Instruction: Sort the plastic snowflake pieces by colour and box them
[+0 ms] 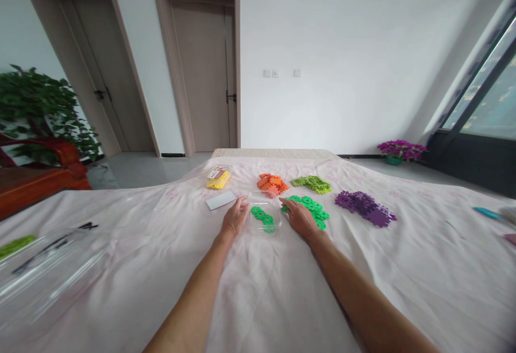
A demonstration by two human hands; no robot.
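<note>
A clear plastic box [279,226] stands on the cloth in front of me, with several green snowflake-shaped discs [263,217] lying in it. My left hand [237,216] is closed at the box's left rim, thumb and fingers on its edge. To the right of the box, my right hand [299,216] reaches over a pile of green snowflake discs [316,210]. Its fingers stretch toward the box's right rim and touch the pile's near-left side; the palm side is hidden. Close by the left hand lies a clear lid with a white label [220,201].
Orange pieces [272,183], lime pieces [313,183] and purple pieces [365,208] lie in piles beyond and right. A closed box of yellow pieces [218,178] sits at the back left. A large clear plastic container [52,272] rests at the left edge near more lime pieces [16,246].
</note>
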